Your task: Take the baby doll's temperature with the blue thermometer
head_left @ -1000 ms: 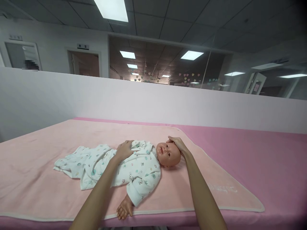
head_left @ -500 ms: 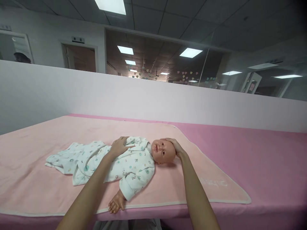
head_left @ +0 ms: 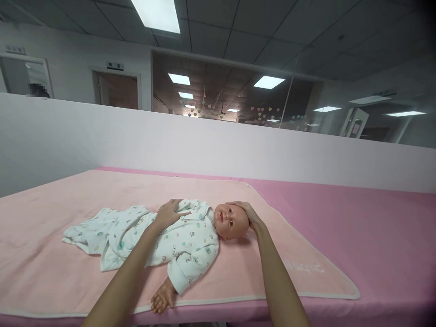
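Observation:
A baby doll (head_left: 194,236) in white printed clothes lies on its back across the pink blanket, head to the right. My left hand (head_left: 169,213) rests on the doll's chest, palm down, fingers spread and thumb apart. Against the crown of the doll's head (head_left: 232,221) lies my right hand (head_left: 250,214), with fingers extended along its far side; the palm is partly hidden. One of the doll's hands (head_left: 164,296) sticks out of its sleeve at the near edge.
The peach-pink blanket (head_left: 44,268) with a pale border covers much of the darker pink padded table (head_left: 384,236). Behind it stands a low white partition (head_left: 218,147). Beyond are a doorway (head_left: 121,91), windows and part of a person's head (head_left: 38,90) at far left.
The view has tilted up slightly, so everything sits a little lower. Both hands keep their places on the doll's chest and head.

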Tool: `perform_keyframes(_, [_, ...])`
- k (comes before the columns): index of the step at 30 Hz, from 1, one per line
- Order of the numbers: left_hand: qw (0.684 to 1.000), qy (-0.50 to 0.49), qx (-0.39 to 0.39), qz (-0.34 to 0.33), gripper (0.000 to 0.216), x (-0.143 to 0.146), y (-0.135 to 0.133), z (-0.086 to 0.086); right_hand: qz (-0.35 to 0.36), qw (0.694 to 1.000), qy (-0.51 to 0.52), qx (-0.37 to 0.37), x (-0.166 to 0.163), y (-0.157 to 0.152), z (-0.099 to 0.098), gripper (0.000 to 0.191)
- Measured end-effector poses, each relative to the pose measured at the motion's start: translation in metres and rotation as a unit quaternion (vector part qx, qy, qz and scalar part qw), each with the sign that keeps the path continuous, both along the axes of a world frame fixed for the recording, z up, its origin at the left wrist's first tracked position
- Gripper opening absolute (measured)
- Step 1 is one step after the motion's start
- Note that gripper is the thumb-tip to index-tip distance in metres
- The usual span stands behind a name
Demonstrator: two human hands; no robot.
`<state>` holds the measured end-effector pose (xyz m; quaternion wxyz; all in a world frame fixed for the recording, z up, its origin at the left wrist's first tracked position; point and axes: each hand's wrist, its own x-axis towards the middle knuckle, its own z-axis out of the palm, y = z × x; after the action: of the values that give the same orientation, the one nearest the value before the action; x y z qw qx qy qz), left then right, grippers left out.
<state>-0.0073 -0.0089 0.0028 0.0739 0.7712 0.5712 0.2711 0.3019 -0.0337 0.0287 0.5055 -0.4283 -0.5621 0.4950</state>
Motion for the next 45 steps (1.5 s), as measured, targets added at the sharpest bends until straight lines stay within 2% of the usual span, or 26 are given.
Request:
perform_keyframes(5, [1.0,0.0,0.006,0.003,0.063,0.0001,0.0001,-0.0005,-0.02,1.0,0.006,0.014,0.0002,0.0023,-0.002,0.03])
perform_keyframes(24, [1.0,0.002,-0.006,0.009,0.063,0.0009,-0.0037,0.0027,-0.014,1.0,0.006,0.005,0.0,0.0034,-0.0037,0.027])
perform_keyframes(32, [1.0,0.007,-0.009,0.016,0.063,0.0011,-0.0024,0.002,-0.041,0.999,0.01,0.012,0.002,0.0057,-0.0057,0.047])
perform_keyframes(37, [1.0,0.001,-0.004,0.012,0.064,0.0008,-0.0038,0.002,-0.024,0.999,-0.006,0.02,0.0039,0.0073,-0.0077,0.039])
perform_keyframes(41, [1.0,0.003,-0.001,0.015,0.064,0.001,-0.0044,0.0025,-0.023,1.0,0.012,0.007,0.0034,0.0078,-0.0078,0.042])
perform_keyframes(45, [1.0,0.01,-0.002,0.016,0.061,0.0006,-0.0026,0.0019,-0.027,1.0,0.011,-0.006,0.0017,0.0065,-0.0065,0.034])
